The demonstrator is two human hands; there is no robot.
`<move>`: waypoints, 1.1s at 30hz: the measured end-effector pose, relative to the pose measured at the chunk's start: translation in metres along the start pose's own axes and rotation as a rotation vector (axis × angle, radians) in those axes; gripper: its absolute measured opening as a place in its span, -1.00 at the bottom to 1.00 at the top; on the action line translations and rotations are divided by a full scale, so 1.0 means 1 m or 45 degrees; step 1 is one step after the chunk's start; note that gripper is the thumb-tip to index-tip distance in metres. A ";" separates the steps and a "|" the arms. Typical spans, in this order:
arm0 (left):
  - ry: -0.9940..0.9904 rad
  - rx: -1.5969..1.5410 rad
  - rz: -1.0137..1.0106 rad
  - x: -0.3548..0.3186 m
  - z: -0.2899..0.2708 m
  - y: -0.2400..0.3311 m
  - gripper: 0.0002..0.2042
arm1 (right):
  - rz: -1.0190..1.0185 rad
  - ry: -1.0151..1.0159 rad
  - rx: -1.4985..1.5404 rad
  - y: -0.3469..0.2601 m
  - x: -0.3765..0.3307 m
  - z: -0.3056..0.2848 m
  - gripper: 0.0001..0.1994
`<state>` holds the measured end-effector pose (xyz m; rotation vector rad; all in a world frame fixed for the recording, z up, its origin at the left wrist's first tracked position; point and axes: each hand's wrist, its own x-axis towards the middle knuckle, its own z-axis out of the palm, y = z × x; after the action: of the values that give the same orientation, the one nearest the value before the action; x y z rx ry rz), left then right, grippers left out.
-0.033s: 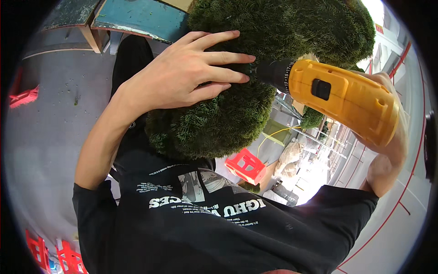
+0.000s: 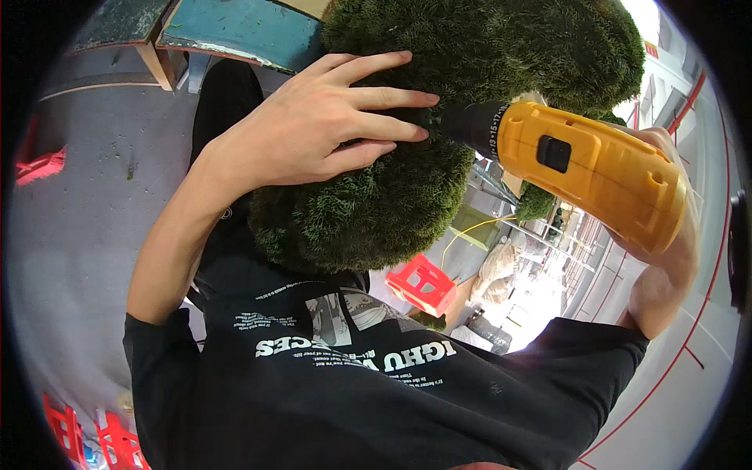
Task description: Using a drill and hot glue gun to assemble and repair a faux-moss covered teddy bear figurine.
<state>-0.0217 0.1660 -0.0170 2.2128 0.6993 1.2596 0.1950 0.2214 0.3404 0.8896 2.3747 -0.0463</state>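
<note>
My left hand (image 2: 325, 117) lies on the dark green artificial foliage (image 2: 360, 211), which forms several rounded, bushy clumps. Its fingers are stretched out and slightly apart, pointing toward the drill's tip. From the right, my right hand (image 2: 664, 141) grips a yellow and black power drill (image 2: 591, 160). The drill body covers most of that hand, and its grip is hidden. The black chuck end reaches into the foliage close to my left fingertips. Whatever the bit touches is sunk among the leaves and cannot be made out.
A blue-topped worktable (image 2: 243, 31) stands at the far left, beside another dark table (image 2: 117, 23). Below the foliage is a red plastic stool (image 2: 421, 286). More red stools (image 2: 117, 439) sit at the lower left, and a red broom head (image 2: 41, 166) rests on the grey floor.
</note>
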 end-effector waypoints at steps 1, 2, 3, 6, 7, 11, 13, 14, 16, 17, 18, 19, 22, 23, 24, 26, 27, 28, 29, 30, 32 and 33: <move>0.007 0.002 0.012 -0.001 0.000 -0.001 -0.70 | -0.046 -0.018 -0.052 0.000 -0.002 0.000 -0.44; 0.002 -0.027 0.016 -0.001 0.001 -0.002 -0.69 | -0.047 -0.019 -0.069 0.000 -0.004 0.000 -0.44; -0.003 -0.041 0.023 -0.001 0.001 -0.003 -0.67 | -0.081 -0.035 -0.103 0.002 -0.005 0.001 -0.45; -0.011 -0.051 0.026 -0.001 0.001 -0.005 -0.66 | -0.096 -0.074 -0.093 0.007 -0.008 0.005 -0.47; -0.019 -0.035 0.022 -0.001 0.001 -0.005 -0.66 | -0.081 -0.034 -0.044 0.009 -0.009 0.007 -0.48; -0.017 -0.023 0.023 -0.002 0.000 -0.003 -0.66 | -0.030 0.009 0.017 0.006 -0.016 0.014 -0.48; -0.013 -0.030 0.026 -0.003 0.000 -0.003 -0.66 | -0.026 0.021 0.027 0.004 -0.017 0.016 -0.49; -0.013 -0.029 0.023 -0.003 0.000 -0.004 -0.66 | -0.024 0.024 0.037 0.002 -0.017 0.017 -0.49; -0.011 -0.030 0.019 -0.003 0.001 -0.004 -0.65 | -0.017 0.032 0.038 0.001 -0.016 0.018 -0.49; -0.012 -0.032 0.018 -0.003 0.001 -0.004 -0.65 | -0.017 0.033 0.044 0.000 -0.015 0.019 -0.49; -0.013 -0.034 0.017 -0.003 0.001 -0.005 -0.65 | -0.017 0.030 0.059 0.000 -0.013 0.019 -0.49; -0.015 -0.037 0.017 -0.003 0.001 -0.005 -0.65 | -0.018 0.030 0.061 -0.001 -0.012 0.019 -0.49; -0.010 -0.025 0.022 -0.003 0.002 -0.005 -0.65 | -0.017 0.028 0.065 -0.002 -0.011 0.020 -0.49; -0.011 -0.027 0.020 -0.003 0.002 -0.005 -0.65 | -0.022 0.026 0.074 -0.002 -0.011 0.020 -0.49; -0.012 -0.029 0.018 -0.003 0.002 -0.005 -0.65 | -0.028 0.022 0.077 -0.003 -0.011 0.020 -0.49; -0.015 -0.027 0.016 -0.003 0.001 -0.004 -0.65 | -0.026 0.023 0.090 -0.002 -0.012 0.020 -0.50; -0.018 -0.026 0.016 -0.003 0.001 -0.004 -0.65 | -0.024 0.028 0.099 0.000 -0.013 0.019 -0.50; -0.021 -0.025 0.017 -0.003 0.001 -0.004 -0.65 | -0.017 0.019 0.098 0.001 -0.013 0.019 -0.50; -0.021 -0.025 0.015 -0.003 0.001 -0.003 -0.66 | -0.016 0.016 0.097 0.003 -0.013 0.018 -0.50; -0.021 -0.024 0.013 -0.003 0.001 -0.003 -0.66 | -0.008 -0.024 0.078 0.007 -0.012 0.018 -0.50; -0.018 -0.021 0.011 -0.002 0.001 -0.003 -0.66 | 0.017 -0.085 0.068 0.012 -0.010 0.017 -0.50; -0.015 -0.019 0.012 -0.002 0.002 -0.003 -0.67 | -0.005 -0.099 0.058 0.014 -0.009 0.015 -0.50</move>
<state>-0.0216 0.1667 -0.0208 2.2120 0.6740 1.2512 0.2170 0.2239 0.3351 0.8882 2.3118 -0.1351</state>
